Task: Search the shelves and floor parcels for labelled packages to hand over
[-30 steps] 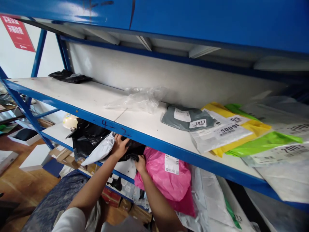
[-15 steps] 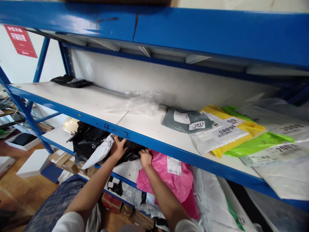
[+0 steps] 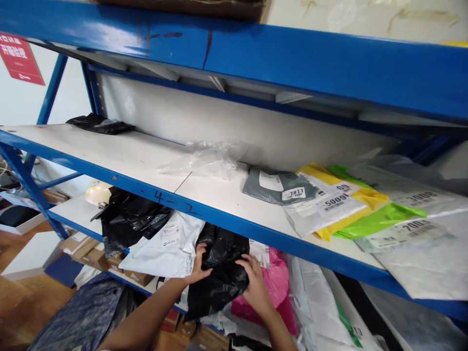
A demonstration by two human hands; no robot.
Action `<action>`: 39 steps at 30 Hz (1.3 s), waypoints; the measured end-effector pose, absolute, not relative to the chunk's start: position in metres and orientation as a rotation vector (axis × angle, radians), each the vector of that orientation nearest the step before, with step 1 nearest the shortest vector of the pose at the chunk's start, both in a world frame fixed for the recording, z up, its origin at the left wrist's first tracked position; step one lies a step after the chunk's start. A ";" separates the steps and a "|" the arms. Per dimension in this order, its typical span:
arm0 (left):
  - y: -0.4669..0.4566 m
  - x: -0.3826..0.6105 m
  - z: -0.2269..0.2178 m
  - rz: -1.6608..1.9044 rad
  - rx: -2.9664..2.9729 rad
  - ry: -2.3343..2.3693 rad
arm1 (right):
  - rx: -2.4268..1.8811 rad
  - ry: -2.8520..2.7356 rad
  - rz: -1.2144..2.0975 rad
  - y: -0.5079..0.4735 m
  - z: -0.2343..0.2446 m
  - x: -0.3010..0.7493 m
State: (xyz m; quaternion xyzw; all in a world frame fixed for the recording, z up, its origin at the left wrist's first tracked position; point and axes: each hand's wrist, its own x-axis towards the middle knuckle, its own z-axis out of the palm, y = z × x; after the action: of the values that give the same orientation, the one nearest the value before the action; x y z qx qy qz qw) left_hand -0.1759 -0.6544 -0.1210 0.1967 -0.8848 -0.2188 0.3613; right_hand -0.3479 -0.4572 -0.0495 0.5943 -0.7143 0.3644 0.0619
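A black plastic mailer bag [image 3: 223, 280] hangs partly over the front edge of the lower shelf, its upper end under the blue beam. My left hand [image 3: 199, 268] grips its left side, fingers curled in the plastic. On the right side my right hand [image 3: 253, 278] is closed on the same bag, its thumb hidden. A white mailer bag [image 3: 161, 253] with a label lies to the left of my left hand, sticking out over the shelf edge. Behind my right hand is a pink mailer bag [image 3: 277, 278], partly covered by the black one.
Another black bag [image 3: 133, 219] and a cream helmet [image 3: 98, 193] lie further left. Above, the middle shelf holds clear plastic [image 3: 215, 158], a grey mailer [image 3: 274, 185] and yellow [image 3: 376, 200] and green [image 3: 383, 222] ones. A blue beam [image 3: 234, 226] runs just above my hands.
Both hands have come outward from under the beam, drawing the black mailer bag forward. The white mailer now lies flatter, with its label showing, and my left hand is off it.
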 end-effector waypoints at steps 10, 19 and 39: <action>-0.659 -0.197 -0.065 -0.567 0.477 -2.406 | 1.403 -2.323 1.233 -0.471 -0.103 -0.291; -0.663 -0.149 -0.063 -0.526 0.441 -2.345 | 1.256 -2.236 1.412 -0.487 -0.107 -0.301; -0.616 -0.165 -0.032 -0.242 0.407 -2.679 | 1.745 -2.295 0.910 -0.507 -0.015 -0.307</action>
State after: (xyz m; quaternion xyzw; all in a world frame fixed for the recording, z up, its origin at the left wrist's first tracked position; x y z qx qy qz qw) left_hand -0.1646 -0.6157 -0.0316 0.1462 -0.9630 -0.0872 0.2091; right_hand -0.3067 -0.5070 -0.0149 0.5761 -0.7578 0.3006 0.0590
